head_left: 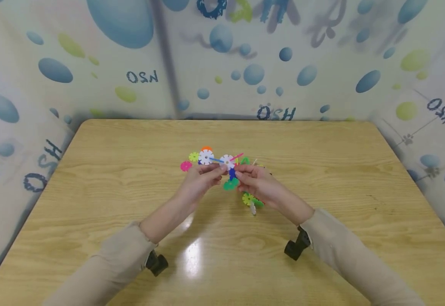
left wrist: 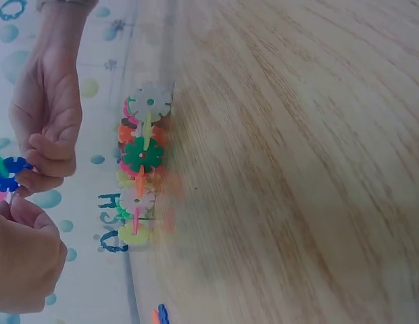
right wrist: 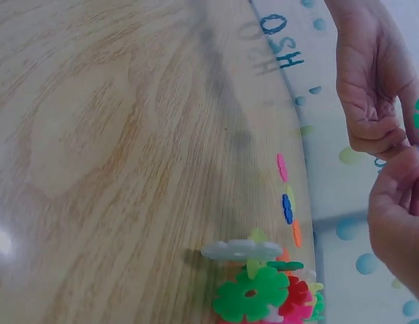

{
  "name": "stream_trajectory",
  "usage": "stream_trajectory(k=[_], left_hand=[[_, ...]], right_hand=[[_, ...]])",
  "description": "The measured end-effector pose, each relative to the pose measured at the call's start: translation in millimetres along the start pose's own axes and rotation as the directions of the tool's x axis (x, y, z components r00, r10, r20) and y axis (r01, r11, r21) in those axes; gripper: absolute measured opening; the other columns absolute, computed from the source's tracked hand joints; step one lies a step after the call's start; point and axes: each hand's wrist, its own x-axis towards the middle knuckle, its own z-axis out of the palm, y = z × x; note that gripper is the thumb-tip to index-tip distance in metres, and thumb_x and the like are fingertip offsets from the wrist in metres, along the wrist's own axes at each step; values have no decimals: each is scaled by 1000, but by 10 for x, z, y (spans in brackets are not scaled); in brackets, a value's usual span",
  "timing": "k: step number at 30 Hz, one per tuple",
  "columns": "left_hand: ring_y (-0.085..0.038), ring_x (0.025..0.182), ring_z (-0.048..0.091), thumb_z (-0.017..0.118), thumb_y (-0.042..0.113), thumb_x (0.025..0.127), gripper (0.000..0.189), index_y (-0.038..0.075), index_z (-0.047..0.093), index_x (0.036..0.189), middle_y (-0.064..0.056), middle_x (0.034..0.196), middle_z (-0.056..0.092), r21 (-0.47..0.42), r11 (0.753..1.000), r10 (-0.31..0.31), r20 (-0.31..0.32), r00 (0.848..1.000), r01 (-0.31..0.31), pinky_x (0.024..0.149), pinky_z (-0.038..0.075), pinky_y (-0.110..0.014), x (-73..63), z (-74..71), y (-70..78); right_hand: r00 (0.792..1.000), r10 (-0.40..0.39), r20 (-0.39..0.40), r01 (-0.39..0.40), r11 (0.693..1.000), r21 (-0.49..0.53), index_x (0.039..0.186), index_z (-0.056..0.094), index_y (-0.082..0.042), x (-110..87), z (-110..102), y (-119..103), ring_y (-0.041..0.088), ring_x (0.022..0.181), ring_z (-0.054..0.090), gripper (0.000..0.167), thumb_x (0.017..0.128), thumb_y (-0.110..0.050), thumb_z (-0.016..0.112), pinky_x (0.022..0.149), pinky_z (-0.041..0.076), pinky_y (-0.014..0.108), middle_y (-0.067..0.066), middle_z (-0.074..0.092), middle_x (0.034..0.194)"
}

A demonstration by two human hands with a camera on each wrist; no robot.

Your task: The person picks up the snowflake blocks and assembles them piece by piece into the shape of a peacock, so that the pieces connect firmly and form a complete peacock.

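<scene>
Both hands meet above the middle of the table around slotted plastic snowflake discs. My left hand [head_left: 203, 178] pinches at a white disc [head_left: 227, 161], its fingertips close to those of the other hand. My right hand [head_left: 259, 182] pinches a blue disc [head_left: 232, 173] just below the white one. A green disc [head_left: 230, 184] shows under the blue one. Another white disc [head_left: 206, 157] appears linked through a blue disc seen edge-on. In the left wrist view the blue disc [left wrist: 10, 174] shows between both hands; the exact finger contact is partly hidden.
A cluster of joined discs [head_left: 248, 199] stands on the table, partly behind my right hand; a green disc [right wrist: 251, 295] is in it. Loose pink [head_left: 185, 166], yellow-green [head_left: 194, 157] and orange discs [head_left: 207, 148] lie to the left. A patterned wall borders the wooden table [head_left: 130, 144].
</scene>
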Motion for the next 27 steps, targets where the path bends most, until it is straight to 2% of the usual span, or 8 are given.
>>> stream_trajectory(k=[5, 10, 16, 20, 27], left_hand=[[-7, 74, 56, 61, 18, 88, 31, -3, 58, 110, 5, 82, 63, 15, 1000, -1, 1, 1000, 1, 95, 44, -37, -15, 21, 6], [-7, 73, 54, 60, 18, 88, 32, -4, 57, 111, 6, 80, 60, 24, 1000, 1, -6, 1000, 0, 96, 43, -38, -28, 33, 5], [-6, 72, 54, 60, 18, 88, 28, -3, 59, 106, 7, 78, 61, -8, 1000, -4, 14, 1000, 4, 84, 47, -26, -55, 48, 10], [-5, 73, 54, 59, 16, 89, 23, -3, 59, 103, 8, 76, 63, -41, 999, 20, 45, 999, -18, 74, 47, -19, -74, 54, 16], [-6, 77, 53, 57, 15, 90, 28, -6, 58, 108, 9, 78, 65, -47, 998, 51, 56, 997, -49, 72, 46, -18, -86, 68, 30]], right_hand=[[1000, 2, 4, -2, 1000, 23, 94, 52, -12, 5, -1, 15, 5, 63, 49, 16, 97, -6, 38, 59, 45, 16, -9, 58, 82], [1000, -6, -8, 6, 1000, 31, 99, 50, -10, 2, 15, 8, 5, 62, 53, 12, 97, -5, 39, 59, 47, 16, -6, 57, 79], [1000, -9, 12, 8, 996, 90, 91, 56, -11, -6, -27, 15, 2, 65, 54, 17, 96, -4, 41, 60, 48, 14, -6, 59, 76], [999, -9, 36, 4, 992, 125, 84, 59, -14, -17, -56, 8, 1, 65, 54, 23, 96, -5, 42, 59, 46, 14, -7, 60, 74], [999, 0, 44, -5, 992, 126, 92, 56, -11, -11, -59, -37, 3, 69, 52, 14, 96, -10, 43, 63, 45, 13, -6, 59, 81]])
